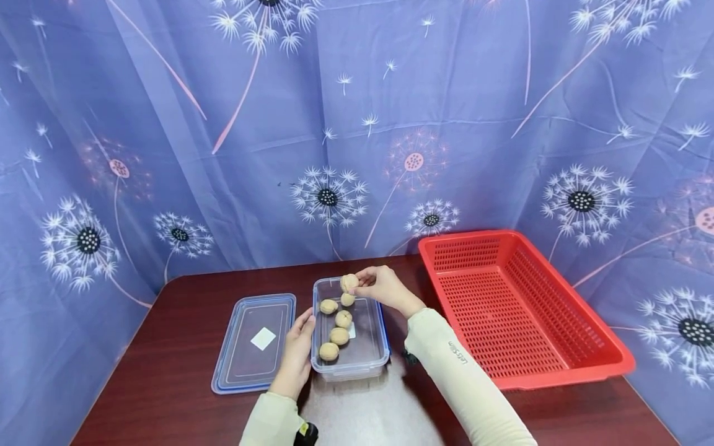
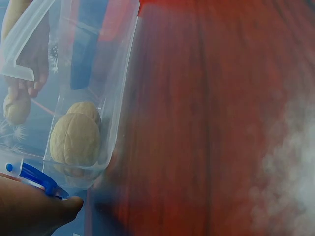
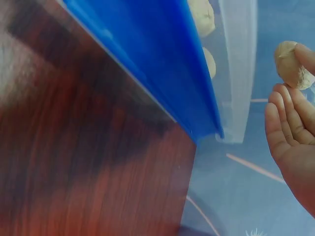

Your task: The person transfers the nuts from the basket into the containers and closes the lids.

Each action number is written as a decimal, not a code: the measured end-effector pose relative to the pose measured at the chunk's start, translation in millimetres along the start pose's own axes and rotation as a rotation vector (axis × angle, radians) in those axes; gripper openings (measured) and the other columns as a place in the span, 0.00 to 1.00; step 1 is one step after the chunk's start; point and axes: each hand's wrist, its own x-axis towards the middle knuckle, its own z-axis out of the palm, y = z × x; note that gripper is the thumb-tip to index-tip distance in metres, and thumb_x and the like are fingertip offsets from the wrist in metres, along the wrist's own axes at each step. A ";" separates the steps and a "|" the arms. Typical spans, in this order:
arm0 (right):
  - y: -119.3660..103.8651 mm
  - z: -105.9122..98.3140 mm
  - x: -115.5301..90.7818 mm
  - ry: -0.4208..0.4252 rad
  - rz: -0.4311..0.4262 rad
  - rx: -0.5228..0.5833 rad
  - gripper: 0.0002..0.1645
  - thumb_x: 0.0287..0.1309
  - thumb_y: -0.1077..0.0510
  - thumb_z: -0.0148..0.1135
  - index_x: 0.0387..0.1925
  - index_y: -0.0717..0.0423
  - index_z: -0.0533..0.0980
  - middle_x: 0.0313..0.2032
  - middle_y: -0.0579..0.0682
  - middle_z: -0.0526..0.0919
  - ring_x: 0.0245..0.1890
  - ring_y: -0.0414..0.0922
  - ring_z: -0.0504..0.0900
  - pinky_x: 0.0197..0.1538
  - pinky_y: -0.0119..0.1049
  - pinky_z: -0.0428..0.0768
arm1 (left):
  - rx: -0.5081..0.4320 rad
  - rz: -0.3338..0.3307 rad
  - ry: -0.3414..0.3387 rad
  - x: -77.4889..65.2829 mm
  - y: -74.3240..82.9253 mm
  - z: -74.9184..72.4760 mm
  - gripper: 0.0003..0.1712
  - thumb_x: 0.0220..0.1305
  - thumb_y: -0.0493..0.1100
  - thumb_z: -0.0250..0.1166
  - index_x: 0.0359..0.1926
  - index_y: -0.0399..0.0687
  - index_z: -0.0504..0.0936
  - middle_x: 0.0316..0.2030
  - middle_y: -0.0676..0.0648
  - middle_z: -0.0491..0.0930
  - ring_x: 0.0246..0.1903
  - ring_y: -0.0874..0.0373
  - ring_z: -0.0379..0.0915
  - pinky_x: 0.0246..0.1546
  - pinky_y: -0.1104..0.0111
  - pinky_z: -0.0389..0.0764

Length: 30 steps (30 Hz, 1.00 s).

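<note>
A clear plastic food container [image 1: 365, 367] with blue side latches stands without its lid on the table. Several walnuts [image 1: 339, 336] lie inside it, mostly in a line along the left half. My left hand [image 1: 297, 352] holds the container's left wall near the rim; in the left wrist view a fingertip sits by the blue latch [image 2: 38, 178]. My right hand [image 1: 386, 287] pinches a walnut [image 1: 349, 283] between thumb and fingertips over the container's far end. In the right wrist view, this walnut [image 3: 291, 64] shows above the spread lower fingers.
The container's lid [image 1: 245, 353], blue-edged with a white square label, lies flat to the left. A large red plastic basket [image 1: 558, 375] stands at the right, close to my right forearm. Behind the dark red wooden table [image 1: 167, 371] hangs a blue dandelion-print curtain [image 1: 268, 204].
</note>
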 end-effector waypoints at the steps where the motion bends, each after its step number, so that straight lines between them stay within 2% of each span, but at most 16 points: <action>1: -1.0 2.1 0.4 -0.010 -0.002 0.004 0.18 0.47 0.60 0.74 0.40 0.64 0.82 0.30 0.51 0.84 0.30 0.42 0.80 0.35 0.31 0.80 | -0.004 -0.003 0.000 0.0 0.5 0.2 0.27 0.76 0.44 0.45 0.69 0.34 0.60 0.66 0.31 0.62 0.63 0.41 0.60 0.65 0.52 0.63; 15: -0.9 27.7 1.4 -0.251 -0.073 0.026 0.14 0.49 0.62 0.72 0.39 0.65 0.82 0.28 0.49 0.84 0.29 0.37 0.79 0.35 0.26 0.80 | -0.006 -0.004 0.001 -0.2 1.3 0.5 0.26 0.77 0.42 0.44 0.69 0.32 0.59 0.66 0.30 0.62 0.63 0.41 0.60 0.65 0.52 0.63; 21: 3.6 33.8 -1.0 -0.285 -0.085 0.007 0.15 0.49 0.60 0.72 0.38 0.65 0.82 0.28 0.48 0.84 0.28 0.34 0.78 0.35 0.27 0.80 | -0.006 -0.011 -0.002 0.3 0.9 -0.1 0.26 0.77 0.43 0.45 0.69 0.33 0.60 0.65 0.30 0.63 0.64 0.41 0.61 0.65 0.52 0.64; 30: 1.5 40.3 -2.1 -0.284 -0.097 -0.027 0.17 0.46 0.59 0.74 0.38 0.64 0.83 0.27 0.47 0.84 0.27 0.33 0.78 0.35 0.25 0.79 | -0.017 -0.008 -0.008 0.6 0.6 0.8 0.27 0.77 0.43 0.45 0.69 0.33 0.59 0.65 0.30 0.63 0.63 0.42 0.62 0.65 0.52 0.64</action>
